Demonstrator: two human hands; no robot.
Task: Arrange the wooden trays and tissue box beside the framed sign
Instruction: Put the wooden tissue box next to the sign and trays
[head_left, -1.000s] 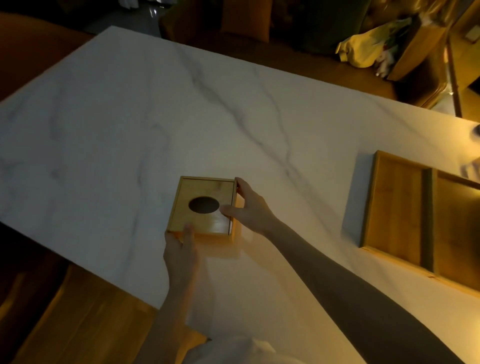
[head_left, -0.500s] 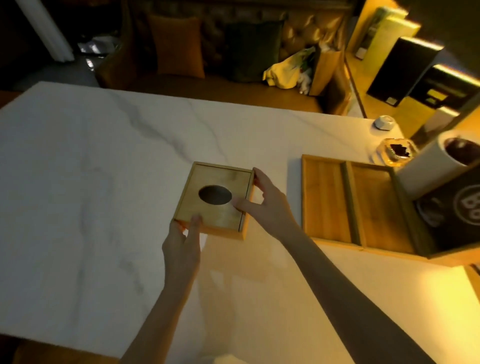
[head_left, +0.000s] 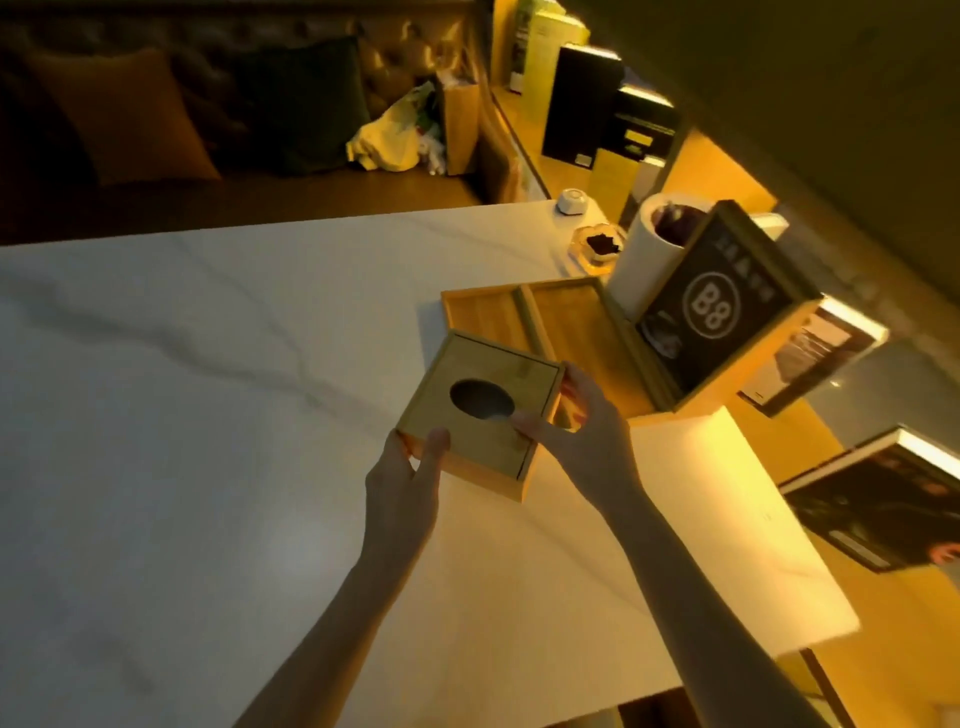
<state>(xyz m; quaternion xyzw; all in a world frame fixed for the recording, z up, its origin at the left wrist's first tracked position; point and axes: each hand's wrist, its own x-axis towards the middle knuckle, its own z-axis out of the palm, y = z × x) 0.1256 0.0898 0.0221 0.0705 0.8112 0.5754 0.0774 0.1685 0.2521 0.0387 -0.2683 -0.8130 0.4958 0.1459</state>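
Both hands were on the wooden tissue box, and it looked lifted off the marble table, tilted a little toward the camera. The left hand pinched the near corner, thumb and fingers closed on the wood. The right hand clamped the right side, fingers over the far edge and thumb on the lid just beside the oval hole. So both were holding the box, neither spread wide.

The box hung right at the near-left corner of the wooden trays, two shallow trays lying side by side, and its far edge overlapped the left one in this view. Whether it actually touched that tray could not be told. The framed sign with the "B8" mark stood just behind the trays on the right, leaning, with a white cylindrical cup and a small glass dish close behind it.

The step in hand looked like carrying the box across to set it beside the trays. The risks from here: the box could clip the tray's raised rim on the way down and shove both trays out of line toward the sign. A push carried that far might knock the leaning frame back into the cup. The lid seam showed along the right side, so a squeeze there could slide the lid loose. The light was dim and yellow, which made edges hard to judge.
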